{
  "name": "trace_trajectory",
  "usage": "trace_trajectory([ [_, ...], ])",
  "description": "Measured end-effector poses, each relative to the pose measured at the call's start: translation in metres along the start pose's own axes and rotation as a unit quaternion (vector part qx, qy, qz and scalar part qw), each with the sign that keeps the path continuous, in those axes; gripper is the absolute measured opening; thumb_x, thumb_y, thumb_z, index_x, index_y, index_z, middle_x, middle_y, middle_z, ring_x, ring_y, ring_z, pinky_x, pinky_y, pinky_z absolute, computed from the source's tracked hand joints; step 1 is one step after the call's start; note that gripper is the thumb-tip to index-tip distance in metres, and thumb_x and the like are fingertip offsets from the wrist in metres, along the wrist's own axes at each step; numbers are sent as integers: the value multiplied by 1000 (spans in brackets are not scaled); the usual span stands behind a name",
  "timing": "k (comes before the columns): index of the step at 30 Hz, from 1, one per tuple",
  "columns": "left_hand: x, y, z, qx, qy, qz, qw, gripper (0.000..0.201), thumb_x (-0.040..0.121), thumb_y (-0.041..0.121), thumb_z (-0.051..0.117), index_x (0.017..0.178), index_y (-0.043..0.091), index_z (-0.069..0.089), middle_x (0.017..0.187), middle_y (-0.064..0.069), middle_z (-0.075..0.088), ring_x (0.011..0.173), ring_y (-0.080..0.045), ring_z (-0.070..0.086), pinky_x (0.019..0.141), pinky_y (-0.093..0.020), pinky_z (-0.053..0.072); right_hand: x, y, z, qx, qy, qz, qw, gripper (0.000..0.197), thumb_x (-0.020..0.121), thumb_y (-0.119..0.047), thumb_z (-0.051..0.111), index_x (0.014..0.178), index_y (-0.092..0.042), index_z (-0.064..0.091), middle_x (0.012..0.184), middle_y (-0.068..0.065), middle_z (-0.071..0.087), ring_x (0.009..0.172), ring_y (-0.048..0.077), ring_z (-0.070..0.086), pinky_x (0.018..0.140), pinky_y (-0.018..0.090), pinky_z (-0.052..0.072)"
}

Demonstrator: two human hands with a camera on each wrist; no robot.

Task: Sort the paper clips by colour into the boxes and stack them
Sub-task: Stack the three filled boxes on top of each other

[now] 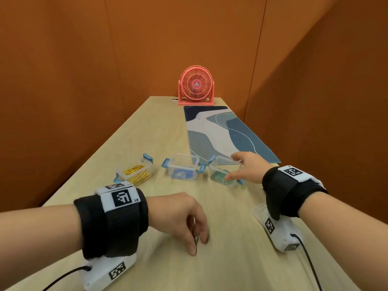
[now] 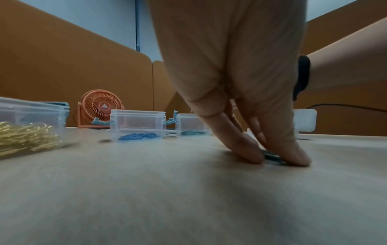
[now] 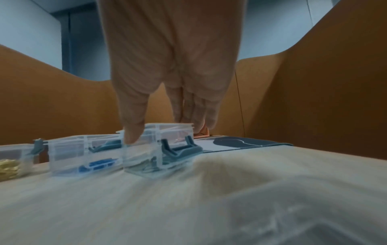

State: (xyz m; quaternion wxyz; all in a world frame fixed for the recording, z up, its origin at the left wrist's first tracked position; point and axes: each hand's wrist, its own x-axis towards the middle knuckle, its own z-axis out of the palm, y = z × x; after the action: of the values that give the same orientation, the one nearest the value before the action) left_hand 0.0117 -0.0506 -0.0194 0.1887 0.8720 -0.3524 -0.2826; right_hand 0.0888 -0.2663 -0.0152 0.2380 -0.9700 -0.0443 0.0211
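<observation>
Three clear boxes with blue latches stand in a row on the wooden table (image 1: 231, 259). The left box (image 1: 134, 172) holds gold clips, the middle box (image 1: 183, 168) blue clips, the right box (image 1: 225, 171) green clips. My right hand (image 1: 233, 168) grips the green-clip box (image 3: 146, 159), thumb (image 3: 134, 132) on its near wall and fingers over the far rim; the box looks slightly tilted and blurred. Nearer to me, my left hand (image 1: 199, 244) pinches a dark green clip (image 2: 272, 157) that lies flat on the table, between thumb and forefinger.
A pink desk fan (image 1: 196, 86) stands at the table's far end, with a blue patterned mat (image 1: 226, 133) in front of it on the right. Orange partition walls close in on three sides. The table's left edge runs close to the gold-clip box.
</observation>
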Motion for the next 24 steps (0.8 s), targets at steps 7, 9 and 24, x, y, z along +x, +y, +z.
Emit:
trace_trajectory([
  [7, -6, 2, 4, -79, -37, -39, 995, 21, 76, 11, 76, 88, 22, 63, 74, 11, 60, 64, -3, 57, 62, -10, 47, -34, -9, 7, 19, -37, -5, 999, 72, 69, -20, 79, 133, -15, 46, 130, 5, 51, 110, 18, 53, 80, 22, 43],
  [9, -5, 5, -9, -163, 43, -22, 986, 21, 78, 2, 72, 81, 19, 60, 68, 8, 63, 55, -1, 59, 57, -12, 49, -46, -11, 10, 26, -50, -23, 998, 71, 68, -18, 78, 131, -20, 46, 129, 5, 51, 108, 15, 51, 78, 21, 44],
  [24, -37, -101, -64, 60, 307, -379, 871, 91, 71, 50, 74, 141, 8, 33, 142, -11, 43, 127, -27, 43, 103, -35, 38, -83, -29, 8, 155, -88, -72, 981, 61, 69, -16, 79, 122, -30, 51, 114, -8, 55, 102, 16, 58, 71, 26, 57],
])
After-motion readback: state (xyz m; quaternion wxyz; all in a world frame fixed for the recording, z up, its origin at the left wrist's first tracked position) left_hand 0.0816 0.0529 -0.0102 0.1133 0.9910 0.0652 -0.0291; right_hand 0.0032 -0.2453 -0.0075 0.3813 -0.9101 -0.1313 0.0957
